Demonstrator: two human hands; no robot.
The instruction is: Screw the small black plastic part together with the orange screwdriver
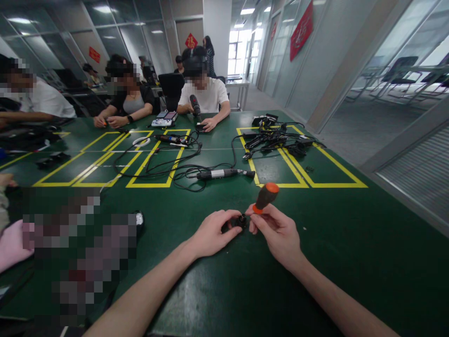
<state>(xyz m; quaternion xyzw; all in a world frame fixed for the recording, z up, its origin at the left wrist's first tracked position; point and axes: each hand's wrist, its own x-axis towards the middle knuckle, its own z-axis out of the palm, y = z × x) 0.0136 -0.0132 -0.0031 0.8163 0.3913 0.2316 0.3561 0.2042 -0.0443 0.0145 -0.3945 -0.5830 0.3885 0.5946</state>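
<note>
Pinching a small black part [241, 221] in the left hand [214, 232], gripping a tilted screwdriver [265, 198] in the right hand [281, 230], perhaps risking slippage from that angle.

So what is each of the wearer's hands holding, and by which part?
Right hand: a screwdriver, near its handle's lower orange end. Left hand: a small black part, by its sides.

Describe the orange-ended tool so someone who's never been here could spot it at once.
Find the big green table and look to its near side. There the camera wearer's right hand has the orange-ended tool in its grip, handle raised at a slight tilt. Orange at both ends of that dark handle sets it apart from the grey-and-black tool lying farther back.
</note>
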